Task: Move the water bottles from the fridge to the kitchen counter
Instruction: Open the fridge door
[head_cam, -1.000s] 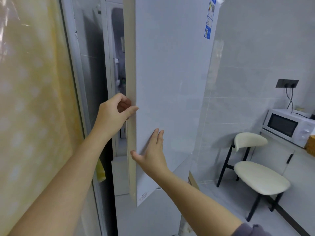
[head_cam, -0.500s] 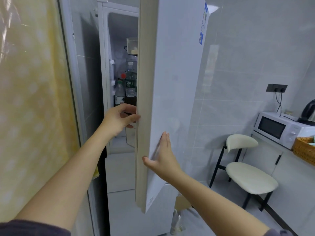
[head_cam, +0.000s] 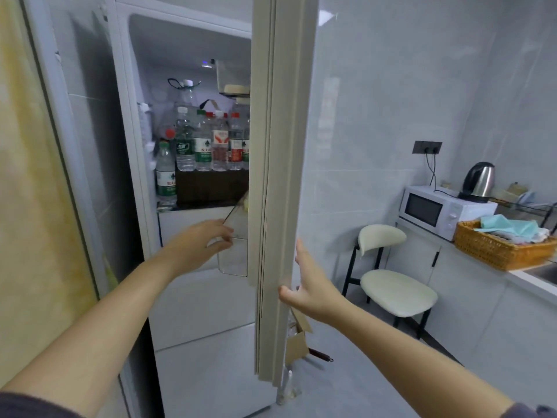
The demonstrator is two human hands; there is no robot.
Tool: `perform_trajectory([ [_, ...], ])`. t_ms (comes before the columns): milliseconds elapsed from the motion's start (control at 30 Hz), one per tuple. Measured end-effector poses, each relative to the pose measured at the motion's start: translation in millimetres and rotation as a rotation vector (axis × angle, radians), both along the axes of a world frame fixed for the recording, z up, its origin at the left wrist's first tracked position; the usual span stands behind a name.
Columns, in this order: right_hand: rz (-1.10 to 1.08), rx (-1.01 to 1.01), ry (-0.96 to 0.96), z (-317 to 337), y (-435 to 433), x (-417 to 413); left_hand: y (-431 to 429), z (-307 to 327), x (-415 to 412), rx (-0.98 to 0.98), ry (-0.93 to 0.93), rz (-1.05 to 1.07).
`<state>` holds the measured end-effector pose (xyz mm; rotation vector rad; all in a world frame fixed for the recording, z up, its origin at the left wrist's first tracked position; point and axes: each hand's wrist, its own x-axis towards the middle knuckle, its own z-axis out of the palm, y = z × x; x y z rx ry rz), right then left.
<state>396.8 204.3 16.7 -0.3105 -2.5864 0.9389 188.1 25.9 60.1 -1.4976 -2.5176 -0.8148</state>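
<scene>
Fridge (head_cam: 193, 312) stood with its upper door (head_cam: 278, 188) swung wide, seen edge-on, the door's gasket facing the camera. The left hand (head_cam: 199, 245) reached into the opening at the level just below the bottle shelf, fingers loosely curled and grasping nothing, close to a clear door bin (head_cam: 233, 257) on the door's inner face; whether it touched the bin could not be told. The right hand (head_cam: 307, 285) lay open and flat against the door's outer side near its edge, thumb hooked toward the gasket, holding nothing. The water bottles (head_cam: 211, 146) stood upright in a tight row on top of a dark box (head_cam: 211, 185) in the upper compartment, caps red, green and white; one more green-labelled bottle (head_cam: 165, 173) stood lower, at the left end of the shelf beside the box. The kitchen counter (head_cam: 530, 279) ran along the right wall, well apart from the fridge. Toward its far end sat a white microwave (head_cam: 437, 209) with a kettle (head_cam: 479, 182) on top, and a wicker basket (head_cam: 500, 248) just beside it nearer the camera. A cream chair (head_cam: 394, 285) stood on the floor between fridge and counter.
</scene>
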Motion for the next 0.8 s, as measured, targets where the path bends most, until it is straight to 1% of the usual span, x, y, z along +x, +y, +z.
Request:
perform_trajectory([
  [167, 0.021, -0.021, 0.042, 2, 22, 32, 22, 0, 23, 0.002, 0.112, -0.095],
  [267, 0.015, -0.011, 0.008, 10, 33, 57, 38, 1, 36, -0.032, 0.152, -0.165],
  [400, -0.097, 0.013, -0.025, 3, 64, 81, 65, 4, 57, -0.086, 0.217, -0.255],
  [533, -0.172, 0.023, -0.059, -3, 96, 101, 94, 1, 78, -0.019, 0.233, -0.333],
  [667, -0.263, -0.001, -0.084, -6, 127, 118, 123, -5, 96, -0.009, 0.246, -0.337],
  [800, -0.340, 0.005, -0.101, -8, 151, 130, 152, -6, 113, -0.025, 0.217, -0.330],
])
